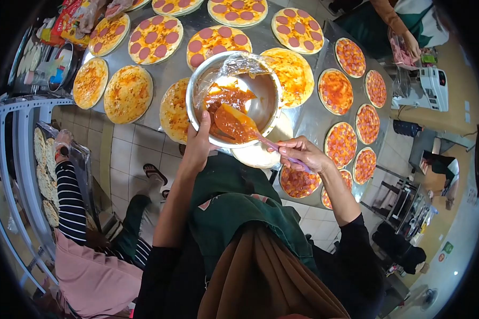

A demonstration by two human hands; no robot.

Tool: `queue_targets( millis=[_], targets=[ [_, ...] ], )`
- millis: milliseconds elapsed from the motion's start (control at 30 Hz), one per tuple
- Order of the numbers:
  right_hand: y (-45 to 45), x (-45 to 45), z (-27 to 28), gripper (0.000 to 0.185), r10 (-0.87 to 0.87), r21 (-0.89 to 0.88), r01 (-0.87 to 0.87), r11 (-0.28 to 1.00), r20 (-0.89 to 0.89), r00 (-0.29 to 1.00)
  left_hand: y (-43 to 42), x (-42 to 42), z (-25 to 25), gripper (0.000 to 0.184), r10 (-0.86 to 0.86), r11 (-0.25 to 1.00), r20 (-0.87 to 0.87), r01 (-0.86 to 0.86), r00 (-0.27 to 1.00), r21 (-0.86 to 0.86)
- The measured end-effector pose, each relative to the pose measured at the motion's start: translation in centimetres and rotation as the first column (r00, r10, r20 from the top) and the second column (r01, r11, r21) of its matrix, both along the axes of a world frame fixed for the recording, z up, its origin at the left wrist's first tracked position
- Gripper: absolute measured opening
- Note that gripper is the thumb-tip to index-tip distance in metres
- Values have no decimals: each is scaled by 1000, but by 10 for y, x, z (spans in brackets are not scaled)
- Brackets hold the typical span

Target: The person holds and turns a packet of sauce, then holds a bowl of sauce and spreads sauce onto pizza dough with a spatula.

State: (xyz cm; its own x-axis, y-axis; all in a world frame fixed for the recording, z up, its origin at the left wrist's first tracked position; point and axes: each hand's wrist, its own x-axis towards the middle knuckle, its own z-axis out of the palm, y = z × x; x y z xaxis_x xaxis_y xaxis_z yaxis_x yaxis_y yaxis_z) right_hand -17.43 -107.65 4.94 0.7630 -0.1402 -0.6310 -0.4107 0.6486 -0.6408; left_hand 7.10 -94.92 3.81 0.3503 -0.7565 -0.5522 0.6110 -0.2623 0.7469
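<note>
A metal bowl with red sauce in it is tilted above the table's near edge. My left hand grips its near left rim, thumb over the edge. Closed round the purple handle of a spatula is my right hand; the sauce-coated blade is inside the bowl. Clear plastic film clings to the bowl's far side. Partly hidden under the bowl are a pizza with orange sauce, another at its left and a pale base.
The metal table holds several sausage-topped pizzas at the back and redder ones at the right. A co-worker reaches into a rack at the left. Another person's hand is near a scale.
</note>
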Motion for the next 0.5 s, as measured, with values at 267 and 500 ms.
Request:
queue_targets(
  millis=[267,500],
  targets=[
    [14,-35,11,29,-165,-20,165,986,30,986,12,-2,-21,54,34,998,-127,-28,991,50],
    [39,-88,-8,25,-301,-387,217,896,-172,938,51,42,-44,54,218,973,6,-218,976,73]
  ],
)
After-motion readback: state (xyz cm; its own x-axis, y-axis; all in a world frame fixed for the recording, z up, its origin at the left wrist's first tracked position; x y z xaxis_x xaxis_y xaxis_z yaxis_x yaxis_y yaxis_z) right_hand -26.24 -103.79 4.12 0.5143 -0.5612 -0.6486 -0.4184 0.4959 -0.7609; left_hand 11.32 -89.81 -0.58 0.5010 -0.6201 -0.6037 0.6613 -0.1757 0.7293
